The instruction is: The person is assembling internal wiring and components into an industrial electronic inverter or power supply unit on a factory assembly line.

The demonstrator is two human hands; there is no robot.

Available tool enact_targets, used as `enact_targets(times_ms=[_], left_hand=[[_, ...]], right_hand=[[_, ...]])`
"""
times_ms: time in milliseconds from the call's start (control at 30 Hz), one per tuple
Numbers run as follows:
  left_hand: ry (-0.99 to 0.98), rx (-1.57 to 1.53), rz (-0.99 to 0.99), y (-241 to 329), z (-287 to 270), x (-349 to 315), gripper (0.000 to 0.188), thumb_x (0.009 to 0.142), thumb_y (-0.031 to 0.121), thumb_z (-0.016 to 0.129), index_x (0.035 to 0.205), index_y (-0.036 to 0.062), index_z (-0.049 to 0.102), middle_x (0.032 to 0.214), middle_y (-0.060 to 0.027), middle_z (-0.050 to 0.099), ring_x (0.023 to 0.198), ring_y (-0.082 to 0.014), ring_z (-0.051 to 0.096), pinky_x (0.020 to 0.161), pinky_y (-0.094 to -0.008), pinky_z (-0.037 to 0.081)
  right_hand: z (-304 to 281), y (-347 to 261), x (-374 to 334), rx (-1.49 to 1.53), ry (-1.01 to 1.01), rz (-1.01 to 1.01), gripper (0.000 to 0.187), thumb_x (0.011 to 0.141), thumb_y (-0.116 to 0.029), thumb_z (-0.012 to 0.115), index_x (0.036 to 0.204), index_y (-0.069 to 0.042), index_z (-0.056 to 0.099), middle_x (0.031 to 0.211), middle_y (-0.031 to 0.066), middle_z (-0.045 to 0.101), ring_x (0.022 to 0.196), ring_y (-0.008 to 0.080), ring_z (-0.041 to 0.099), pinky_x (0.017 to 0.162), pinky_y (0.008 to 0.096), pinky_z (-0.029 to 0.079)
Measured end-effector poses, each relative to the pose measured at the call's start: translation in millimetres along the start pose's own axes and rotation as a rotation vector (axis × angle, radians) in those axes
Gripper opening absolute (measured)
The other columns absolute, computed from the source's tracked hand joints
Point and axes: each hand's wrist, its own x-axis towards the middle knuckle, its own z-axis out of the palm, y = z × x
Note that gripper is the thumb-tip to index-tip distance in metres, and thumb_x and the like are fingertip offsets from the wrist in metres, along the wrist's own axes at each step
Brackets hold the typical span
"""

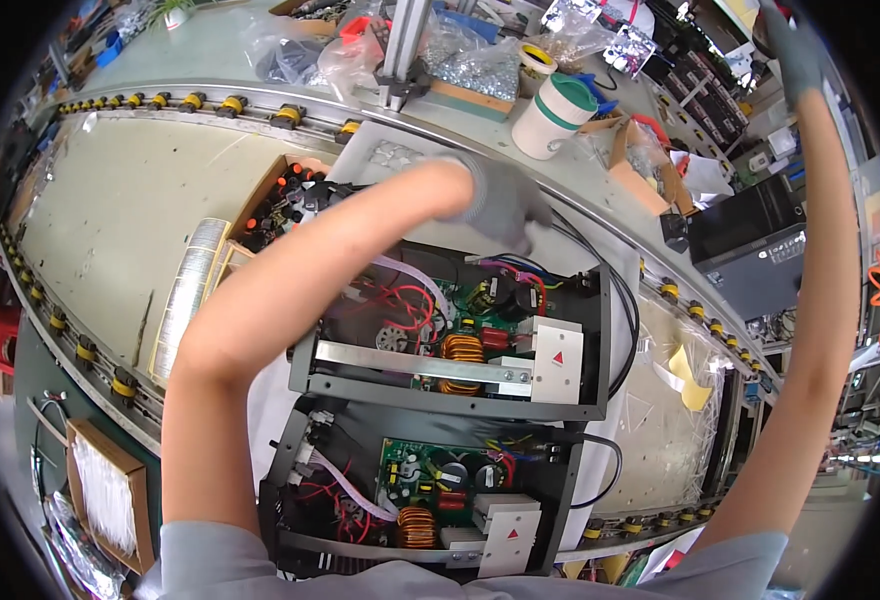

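My left hand (505,205), in a grey glove, reaches across the far side of an open black metal chassis (450,408). Motion smears its fingers, so whether they hold anything is unclear. Close to it, black cables (612,285) curve around the chassis's right end. Inside lie a green circuit board, a copper-wound coil (462,362), red wires and a white heat-sink plate (557,362). A second, similar open chassis (415,560) sits nearer to me. My right hand (796,58), also grey-gloved, is raised far out at the upper right; its fingers are too indistinct to read.
Roller rails (287,115) border the worktop. A cardboard box of black and orange parts (285,195) and a silver roll (192,290) are at the left. Behind the rail stand a white tub with a green lid (555,115) and bagged parts (475,70).
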Motion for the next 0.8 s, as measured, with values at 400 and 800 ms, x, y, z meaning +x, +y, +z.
enact_targets(times_ms=[400,800], left_hand=[[0.245,-0.584,-0.591,-61.7,20.3,-191.8,0.075,0.091,0.072,0.042,0.144,0.0180,0.048,0.134,-0.0113,0.057,0.112,-0.0245,0.059,0.089,-0.0414,0.053],[0.166,-1.027,-0.751,-21.0,68.9,-201.4,0.092,0.091,0.080,0.017,0.129,0.0057,0.057,0.096,-0.0109,0.066,0.074,-0.0171,0.059,0.063,-0.0327,0.048]], right_hand=[[-55.3,-9.7,-390.1,0.438,-0.872,1.148,0.065,0.101,-0.055,0.038,0.104,0.003,0.068,0.089,0.0123,0.070,0.077,0.0186,0.065,0.074,0.0315,0.052],[-0.8,-19.0,-437.2,1.439,-0.565,1.714,0.051,0.088,-0.041,0.069,0.122,-0.006,0.053,0.100,0.0095,0.066,0.086,0.0219,0.060,0.090,0.0352,0.048]])
